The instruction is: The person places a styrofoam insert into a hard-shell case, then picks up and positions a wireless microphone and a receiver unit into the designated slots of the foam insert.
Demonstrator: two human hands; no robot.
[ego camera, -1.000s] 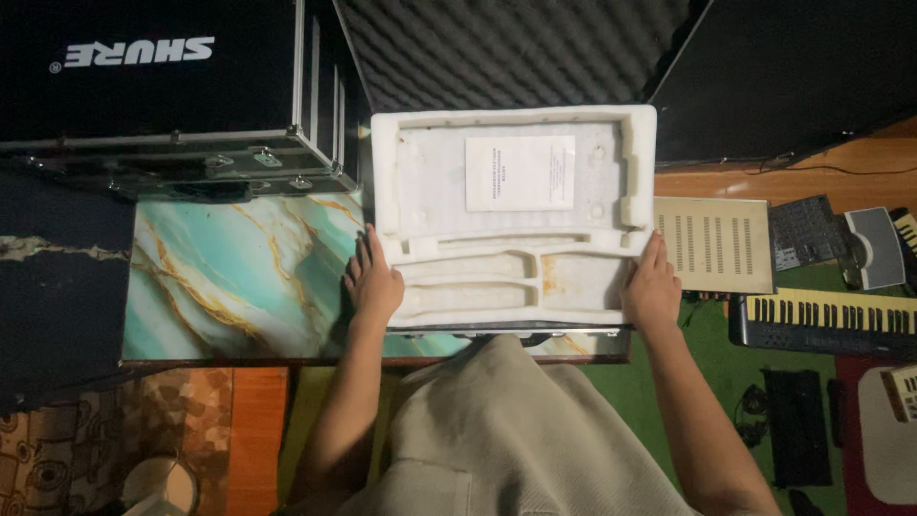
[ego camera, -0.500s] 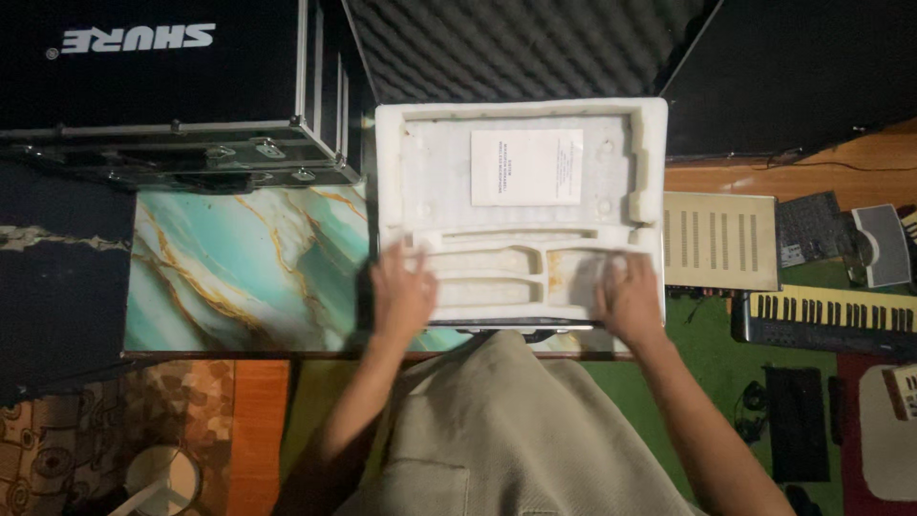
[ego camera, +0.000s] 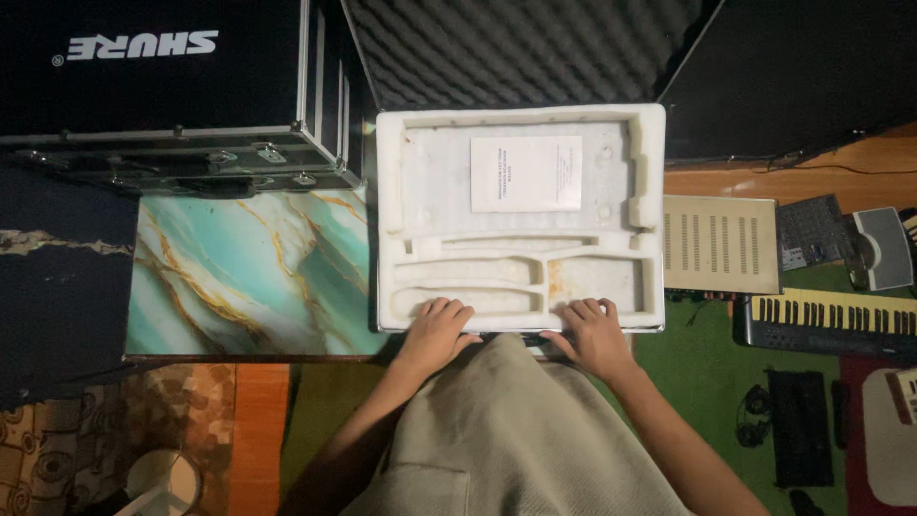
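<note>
On the marble-patterned tabletop (ego camera: 239,277), both hands (ego camera: 435,330) rest open on a white foam tray (ego camera: 521,215); green carpet (ego camera: 707,373) below.

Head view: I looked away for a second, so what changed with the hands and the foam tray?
Both hands, left hand and right hand, slid from the side edges of the white moulded foam tray to its near edge, fingers on top. The tray, its paper sheet and marble-patterned board stayed put.

foam tray (ego camera: 420,191) on marbled tabletop (ego camera: 248,277), sheet of paper (ego camera: 526,173) in its far recess; metal-edged case (ego camera: 172,86) behind-left; open foam-lined lid (ego camera: 525,48) behind; keyboard (ego camera: 826,325) on floor right; both hands at near edge.
</note>
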